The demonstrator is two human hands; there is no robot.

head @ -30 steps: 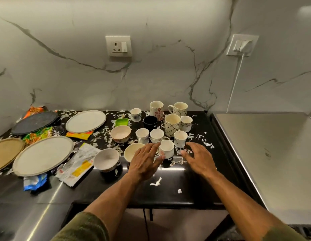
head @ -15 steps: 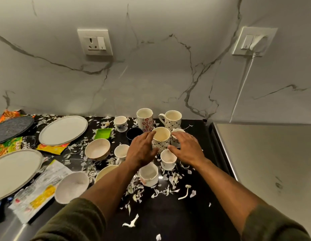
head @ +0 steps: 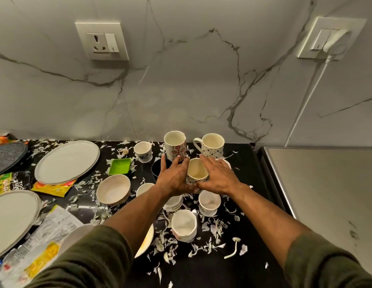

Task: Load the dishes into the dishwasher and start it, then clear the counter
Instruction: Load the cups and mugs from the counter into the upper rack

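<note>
A cluster of mugs and cups stands on the black counter (head: 201, 267). My left hand (head: 173, 177) and right hand (head: 219, 176) flank a cream diamond-patterned mug (head: 196, 169), palms at its sides, fingers stretched forward and thumbs near its base. My left fingertips reach a red-flowered mug (head: 175, 145) and a black cup (head: 158, 167). My right fingers cover a small cup behind. A handled patterned mug (head: 213, 145) stands at the wall. Small white cups (head: 209, 201) (head: 184, 225) (head: 142, 151) sit around. A bowl (head: 113, 189) and two grey plates (head: 66, 162) (head: 12, 219) lie to the left.
White paper scraps litter the counter. A green square dish (head: 120, 166), a dark round plate (head: 6, 156) and snack wrappers (head: 52, 187) (head: 45, 246) lie on the left. A steel surface (head: 326, 194) adjoins on the right. A yellow-lined bowl (head: 146, 242) shows under my left arm.
Both hands have moved forward from the counter's front, past the small cups, to either side of the diamond-patterned mug. The view has come closer and tilted down.
</note>
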